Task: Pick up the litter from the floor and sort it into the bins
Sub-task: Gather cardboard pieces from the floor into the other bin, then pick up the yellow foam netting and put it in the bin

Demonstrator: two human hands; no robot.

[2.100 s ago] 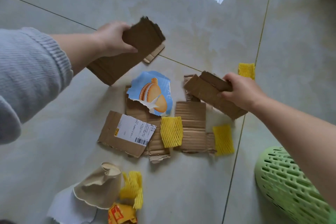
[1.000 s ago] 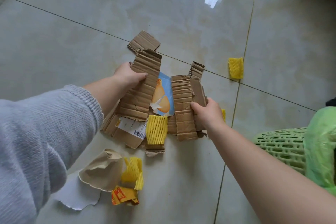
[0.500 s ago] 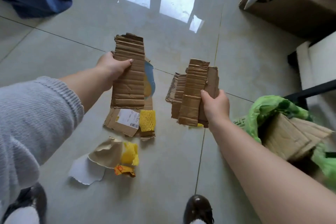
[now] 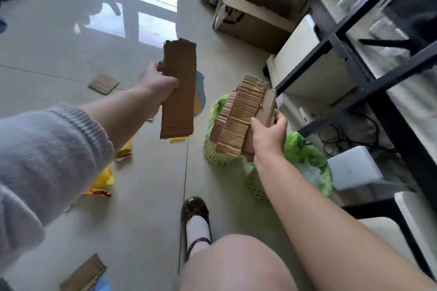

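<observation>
From the head view: left hand (image 4: 157,82) clamped around a long upright cardboard strip (image 4: 179,92), right hand (image 4: 268,133) gripping a bundle of torn cardboard pieces (image 4: 238,120) directly above the green-lined bins (image 4: 305,160), yellow litter (image 4: 105,178) on the floor (image 4: 146,196) below the left forearm.

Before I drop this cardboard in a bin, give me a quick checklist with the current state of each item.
1. Left hand grips its cardboard strip: ok.
2. Right hand grips the cardboard bundle: ok.
3. Bundle is over the nearer green bin: ok.
4. Strip is over a bin: not ok, it hangs over bare floor.
5. Which bin takes cardboard: cannot tell.
6. Floor cleared: not ok, a cardboard scrap and yellow litter remain.
</observation>
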